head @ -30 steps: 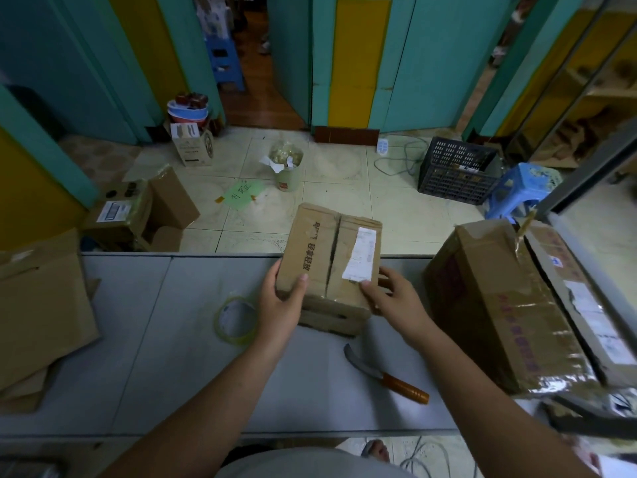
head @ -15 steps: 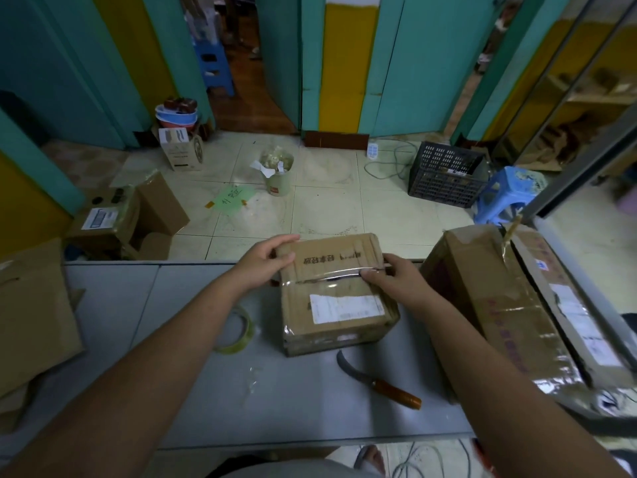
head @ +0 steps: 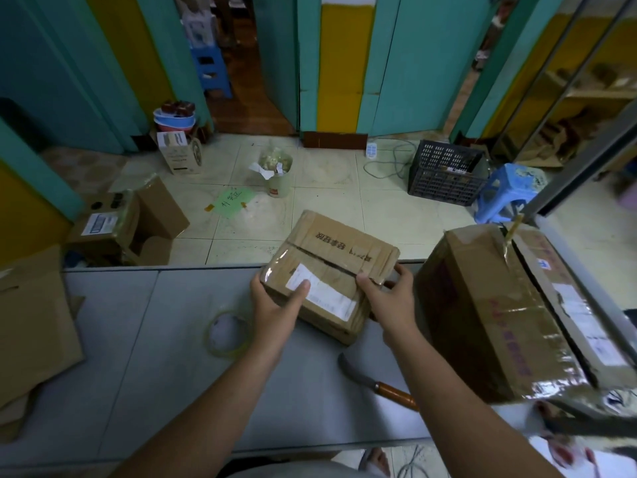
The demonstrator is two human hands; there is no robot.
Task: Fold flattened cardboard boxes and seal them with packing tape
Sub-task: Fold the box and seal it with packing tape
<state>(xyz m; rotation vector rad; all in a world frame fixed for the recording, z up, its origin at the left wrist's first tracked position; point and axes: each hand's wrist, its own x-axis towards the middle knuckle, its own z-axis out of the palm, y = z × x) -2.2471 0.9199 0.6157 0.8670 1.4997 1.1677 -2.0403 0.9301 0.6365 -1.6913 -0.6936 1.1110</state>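
Note:
A small taped cardboard box [head: 339, 251] with a white label sits tilted at the far edge of the grey table [head: 144, 374]. My left hand [head: 275, 305] grips its near left corner, thumb on the label. My right hand [head: 389, 294] holds its right side, thumb on top, fingers curled round the edge. A roll of clear packing tape [head: 225, 334] lies flat on the table just left of my left hand.
A knife with a wooden handle [head: 379, 384] lies near my right forearm. A large taped box [head: 499, 315] stands to the right. Flattened cardboard [head: 31, 326] is stacked at the left. Beyond the table's far edge are floor boxes, a black crate [head: 444, 175] and a blue stool [head: 506, 191].
The small box has been turned on the table and now sits skewed. My left hand moved from its far top edge to its near left corner.

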